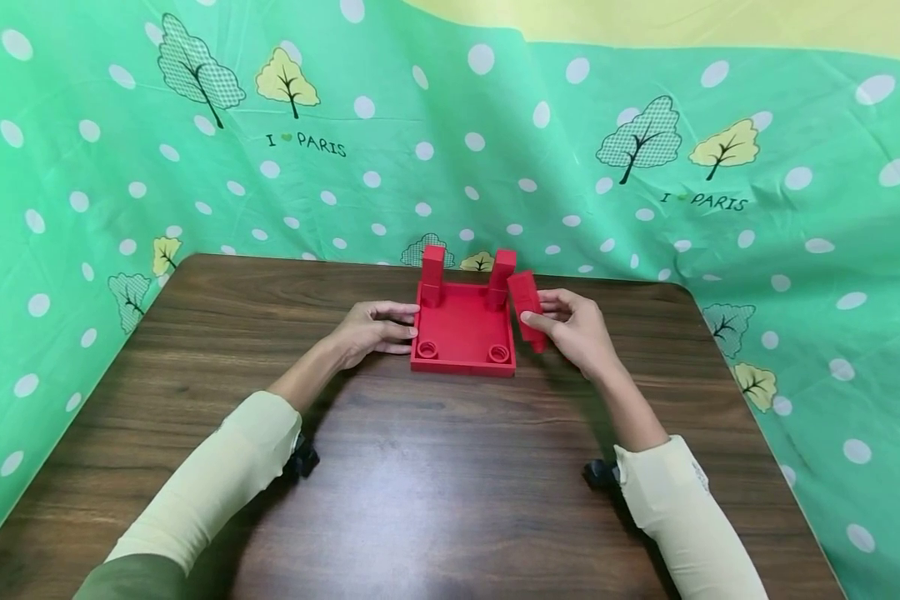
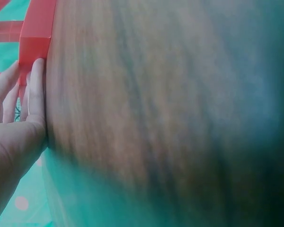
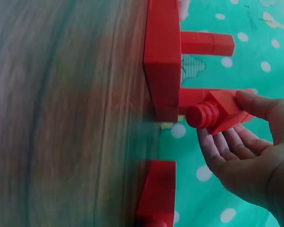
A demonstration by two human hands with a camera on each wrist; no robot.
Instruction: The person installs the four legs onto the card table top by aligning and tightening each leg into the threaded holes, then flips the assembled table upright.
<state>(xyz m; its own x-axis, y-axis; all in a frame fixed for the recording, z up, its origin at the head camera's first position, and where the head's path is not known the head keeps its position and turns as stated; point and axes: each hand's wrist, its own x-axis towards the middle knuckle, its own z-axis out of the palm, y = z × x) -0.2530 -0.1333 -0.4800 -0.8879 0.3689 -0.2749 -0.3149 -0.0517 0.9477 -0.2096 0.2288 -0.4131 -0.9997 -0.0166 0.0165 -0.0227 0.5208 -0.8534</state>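
Observation:
A red square tray-like piece, probably an upturned toy tabletop, sits on the table. Two red legs rise from its far corners; round threaded sockets show in its near corners. At its left edge my left hand touches the side with fairly straight fingers. My right hand pinches a loose red leg between thumb and fingers, tilted beside the right edge. The right wrist view shows this leg's threaded end pointing toward the tabletop's side, apart from the socket.
Another red block lies on the wooden table, low in the right wrist view; I cannot make it out in the head view. A green dotted cloth hangs along the far table edge. Black wrist cameras sit under both forearms.

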